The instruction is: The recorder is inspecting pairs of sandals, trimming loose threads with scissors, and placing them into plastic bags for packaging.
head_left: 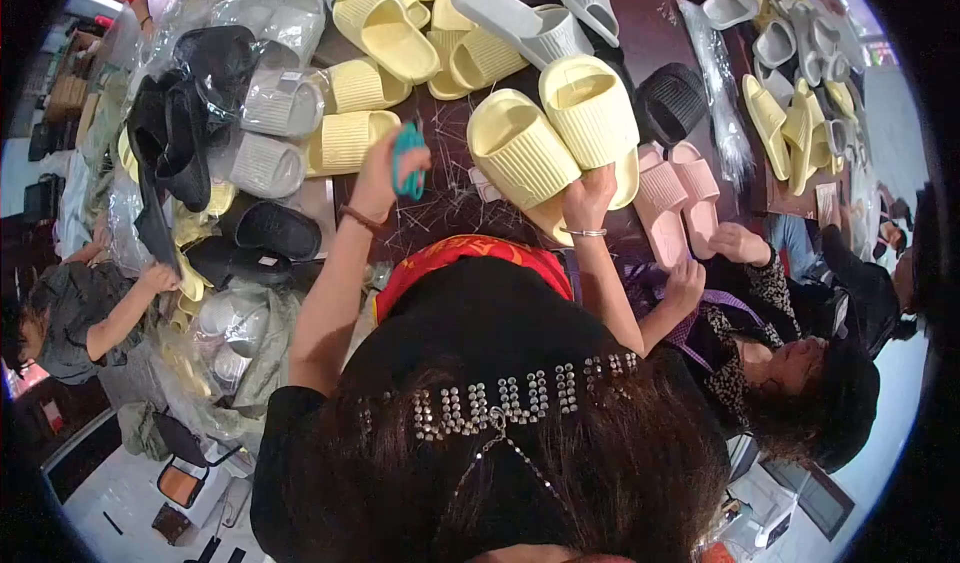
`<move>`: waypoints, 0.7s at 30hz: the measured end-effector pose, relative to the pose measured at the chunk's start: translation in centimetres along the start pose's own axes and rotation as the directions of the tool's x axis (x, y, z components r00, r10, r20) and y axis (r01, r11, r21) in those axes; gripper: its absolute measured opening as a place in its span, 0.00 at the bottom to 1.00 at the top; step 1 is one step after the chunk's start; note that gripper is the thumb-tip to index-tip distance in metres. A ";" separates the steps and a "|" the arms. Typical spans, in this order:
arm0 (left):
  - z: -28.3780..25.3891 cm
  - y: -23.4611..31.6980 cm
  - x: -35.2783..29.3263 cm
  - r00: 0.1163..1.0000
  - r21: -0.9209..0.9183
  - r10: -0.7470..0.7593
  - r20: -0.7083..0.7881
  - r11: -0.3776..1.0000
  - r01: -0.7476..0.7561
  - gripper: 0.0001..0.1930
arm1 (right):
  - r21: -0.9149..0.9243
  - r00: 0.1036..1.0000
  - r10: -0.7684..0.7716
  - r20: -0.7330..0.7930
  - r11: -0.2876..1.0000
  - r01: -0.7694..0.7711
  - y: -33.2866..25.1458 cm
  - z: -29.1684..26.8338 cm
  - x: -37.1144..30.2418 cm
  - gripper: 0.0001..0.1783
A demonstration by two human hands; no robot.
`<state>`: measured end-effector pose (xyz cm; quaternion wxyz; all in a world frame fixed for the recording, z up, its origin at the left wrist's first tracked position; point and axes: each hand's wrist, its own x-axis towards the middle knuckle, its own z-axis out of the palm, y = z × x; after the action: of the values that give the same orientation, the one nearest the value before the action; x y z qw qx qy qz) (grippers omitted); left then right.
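Note:
My left hand (378,175), with a brown band at the wrist, is closed around the teal handles of small scissors (409,161). The blades are hard to make out. A silver bangle circles the wrist of my right hand (590,199), which grips a pair of pale yellow slide slippers from the near side. The left slipper (528,163) and the right slipper (592,123) lie side by side, ribbed straps toward me. My fingers are partly hidden under them. A yellow slide (350,141) lies just beyond my left hand.
Thread scraps litter the dark table (440,218). Yellow and grey slides (520,23) are heaped at the far side, with black slides (175,133) and wrapped grey ones (280,103) at left. On the right, a co-worker's hands (690,283) are near pink slides (665,203).

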<state>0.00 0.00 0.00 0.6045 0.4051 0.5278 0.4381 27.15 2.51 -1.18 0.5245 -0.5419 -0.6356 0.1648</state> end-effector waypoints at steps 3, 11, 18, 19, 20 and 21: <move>-2.3 -5.8 1.2 0.969 0.851 0.212 -0.124 0.525 -0.005 0.23 | -0.036 0.999 -0.024 0.022 0.999 0.025 -0.4 1.3 0.2 0.18; 1.6 -5.5 1.2 0.985 0.981 -0.107 -0.133 0.126 0.146 0.17 | -0.081 0.991 -0.126 0.048 0.988 0.130 0.1 0.0 0.2 0.18; 5.1 7.3 2.4 0.538 0.810 0.792 0.288 0.099 -0.578 0.07 | -0.109 0.921 -0.226 0.317 0.956 0.272 -2.2 0.5 0.5 0.18; 5.4 7.5 2.8 0.550 0.827 0.742 0.384 -0.011 -0.563 0.06 | -0.099 0.893 -0.234 0.385 0.951 0.292 -2.5 0.5 0.4 0.18; 5.6 7.7 3.2 0.561 0.823 0.676 0.477 -0.121 -0.554 0.06 | -0.100 0.894 -0.232 0.383 0.952 0.290 -2.5 0.5 0.3 0.18; 5.7 7.8 3.5 0.572 0.804 0.598 0.561 -0.230 -0.548 0.06 | -0.128 0.886 -0.214 0.411 0.949 0.288 -2.5 0.4 0.2 0.17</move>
<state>5.07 5.42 7.12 -0.0945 0.8695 0.4297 0.2246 25.48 1.92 0.73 0.3510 -0.4571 -0.8051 0.1406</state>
